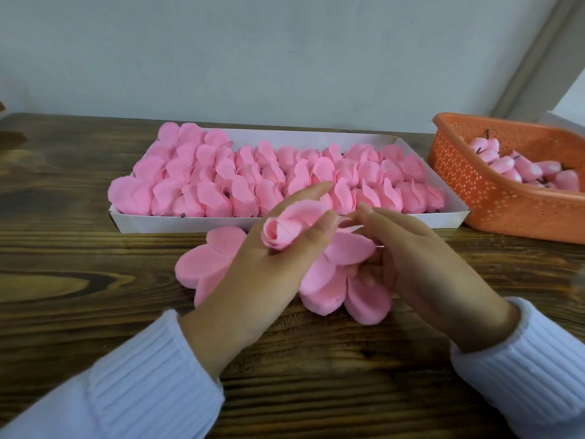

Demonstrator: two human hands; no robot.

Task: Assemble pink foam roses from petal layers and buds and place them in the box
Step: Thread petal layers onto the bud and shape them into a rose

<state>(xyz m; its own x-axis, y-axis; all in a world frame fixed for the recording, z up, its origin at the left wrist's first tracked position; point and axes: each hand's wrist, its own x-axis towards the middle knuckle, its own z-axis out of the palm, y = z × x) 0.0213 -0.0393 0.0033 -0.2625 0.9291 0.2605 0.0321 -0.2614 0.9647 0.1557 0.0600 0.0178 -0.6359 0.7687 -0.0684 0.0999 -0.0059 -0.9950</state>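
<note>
My left hand (269, 264) grips a half-built pink foam rose (286, 228), its rolled bud end pointing left between thumb and fingers. My right hand (408, 258) pinches a pink petal layer (348, 248) at the rose's base; its fingertips curl under the petals. More flat petal layers lie below both hands: one pile (209, 264) to the left, another (348, 296) beneath my right hand. Behind them stands the white box (177, 223), filled with several rows of finished pink roses (269, 179).
An orange perforated basket (487, 194) at the right holds several pink buds (519, 169) with dark stems. All of it sits on a dark wooden table (79, 280) against a pale wall. White ribbed sleeves cover both wrists.
</note>
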